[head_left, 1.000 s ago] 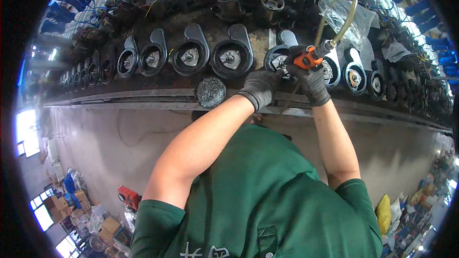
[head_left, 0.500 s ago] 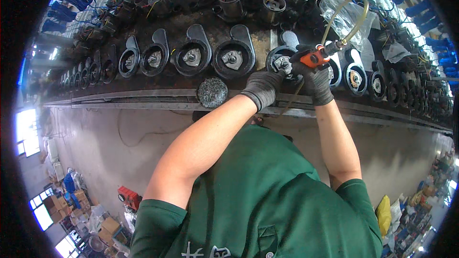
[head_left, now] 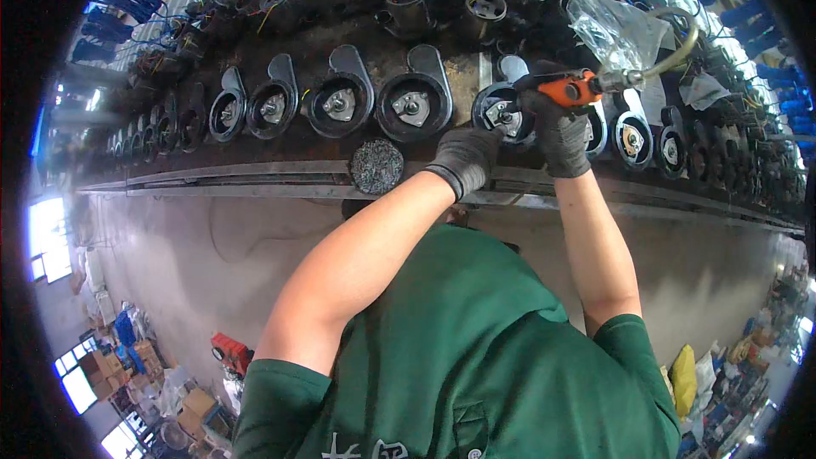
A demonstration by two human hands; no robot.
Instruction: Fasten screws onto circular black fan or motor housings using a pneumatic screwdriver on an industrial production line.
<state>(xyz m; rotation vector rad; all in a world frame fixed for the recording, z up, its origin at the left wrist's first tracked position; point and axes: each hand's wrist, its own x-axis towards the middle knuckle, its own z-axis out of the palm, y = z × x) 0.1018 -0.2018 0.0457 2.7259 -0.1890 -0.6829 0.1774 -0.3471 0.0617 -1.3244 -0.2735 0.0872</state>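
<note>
In my right hand [head_left: 558, 134], gloved in dark grey, is an orange air-powered driver [head_left: 569, 90] with a metal fitting and a clear yellowish hose [head_left: 682, 49] at its rear. The tool's front end is hidden by the glove, above a black blower housing [head_left: 481, 109]. My left hand [head_left: 467, 155], also gloved, has its fingers curled together at the left rim of this same housing. A silvery metal part [head_left: 507, 119] sits inside the housing's round opening. Whether my left fingertips also pinch something small cannot be seen.
A long row of similar housings [head_left: 414, 129] lines the bench front on both sides. A round container of small dark pieces [head_left: 376, 167] stands at the edge. Behind are black cylindrical motor casings [head_left: 409, 13] with coloured wires and clear plastic bags [head_left: 616, 27].
The driver has swung to lie more level, its rear end and hose shifting right and the hose loop dropping lower. My left hand stays at the housing's rim.
</note>
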